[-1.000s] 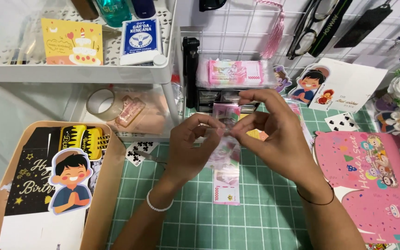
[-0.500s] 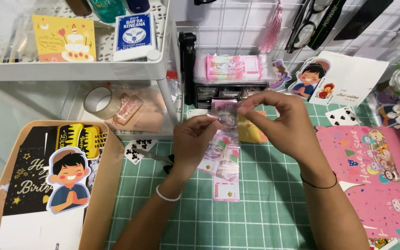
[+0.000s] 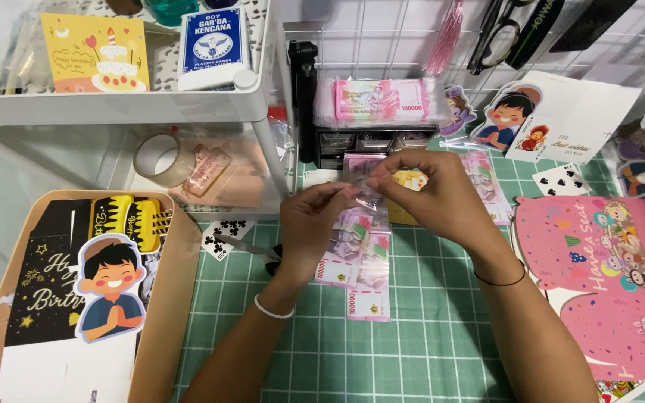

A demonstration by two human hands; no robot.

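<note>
Both hands meet over the green cutting mat [image 3: 427, 343]. My left hand [image 3: 312, 222] and my right hand [image 3: 428, 192] pinch the top of a strip of pink banknotes in clear plastic sleeves [image 3: 360, 265]. The strip hangs down from my fingers and its lower end lies on the mat. A white bead bracelet sits on my left wrist, a thin black band on my right. A pair of scissors [image 3: 251, 250] lies just left of my left hand, partly hidden by it.
A stack of sleeved pink banknotes [image 3: 379, 101] rests on small black drawers at the back. A tape roll [image 3: 160, 158] sits under the white shelf [image 3: 113, 108]. A brown box with a birthday card and boy cut-out [image 3: 110, 287] stands left; a pink card [image 3: 599, 276] lies right.
The view has shifted slightly. My hands lifted the strip's top a little higher and further back, and more of the banknote strip now hangs unfolded below my fingers.
</note>
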